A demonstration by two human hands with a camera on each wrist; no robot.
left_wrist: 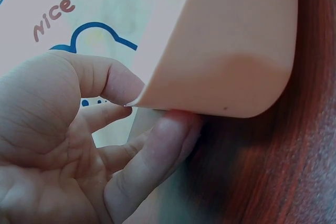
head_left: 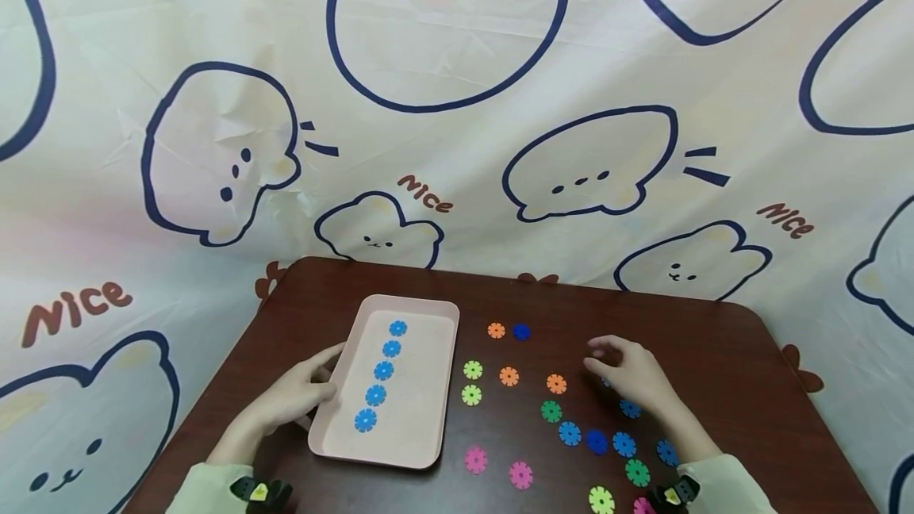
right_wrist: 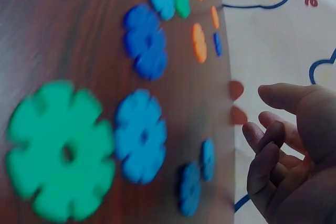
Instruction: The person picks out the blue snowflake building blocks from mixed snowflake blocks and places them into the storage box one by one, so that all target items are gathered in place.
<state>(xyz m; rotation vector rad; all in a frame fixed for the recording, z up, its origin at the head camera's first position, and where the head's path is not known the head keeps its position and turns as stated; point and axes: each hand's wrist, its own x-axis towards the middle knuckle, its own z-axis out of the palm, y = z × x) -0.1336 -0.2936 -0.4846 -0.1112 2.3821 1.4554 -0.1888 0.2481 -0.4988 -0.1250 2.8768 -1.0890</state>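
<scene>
Five blue discs (head_left: 382, 372), likely light, stiff and best pinched edgewise, line the tray (head_left: 421, 391) the left hand (head_left: 294, 393) grips at nine o'clock, the right hand (head_left: 634, 375) loosely curled, empty, at three.

Left hand (head_left: 296, 391): pinching, with its fingers (head_left: 324, 357) bent | left forearm (head_left: 237, 439): slants in from the lower left | Right hand (head_left: 631, 371): well apart from the left one, fingers loosely curled | right forearm (head_left: 689, 427): slants in from the lower right
</scene>
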